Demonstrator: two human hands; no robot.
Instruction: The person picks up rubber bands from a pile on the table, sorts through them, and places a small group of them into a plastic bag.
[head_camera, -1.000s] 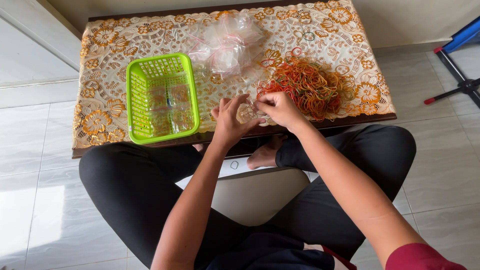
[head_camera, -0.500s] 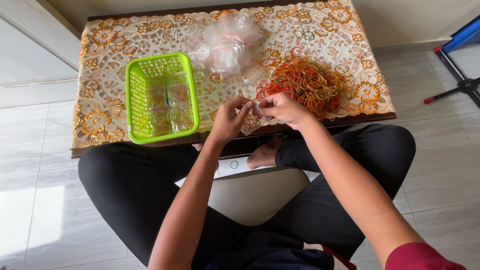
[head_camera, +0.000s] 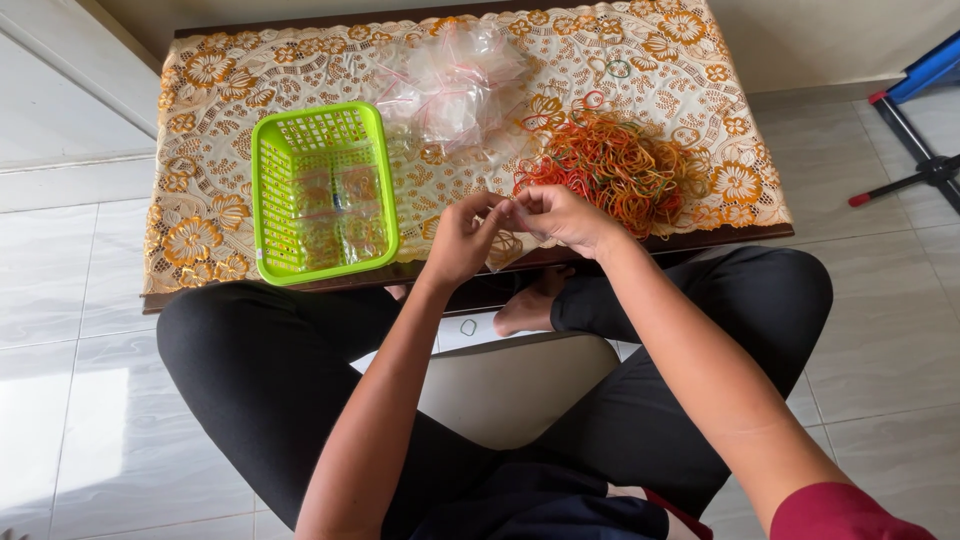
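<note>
My left hand (head_camera: 462, 238) and my right hand (head_camera: 565, 216) meet over the near edge of the low table, both pinching a small clear plastic bag (head_camera: 503, 247) between their fingertips. Just beyond my right hand lies a heap of orange, red and green rubber bands (head_camera: 620, 165). A green plastic basket (head_camera: 275, 205) with several filled clear bags inside stands to the left of my left hand. A pile of empty clear plastic bags (head_camera: 455, 85) lies farther back in the middle.
The low table wears a lace cloth (head_camera: 205, 90) with orange flowers. I sit cross-legged on white floor tiles, black trousers under the table edge. A blue and red metal stand (head_camera: 915, 120) is at the right. One rubber band (head_camera: 468, 327) lies on the floor.
Both hands have stayed together at the table edge, fingers shifting on the small bag. The bag now hangs lower between the fingertips.
</note>
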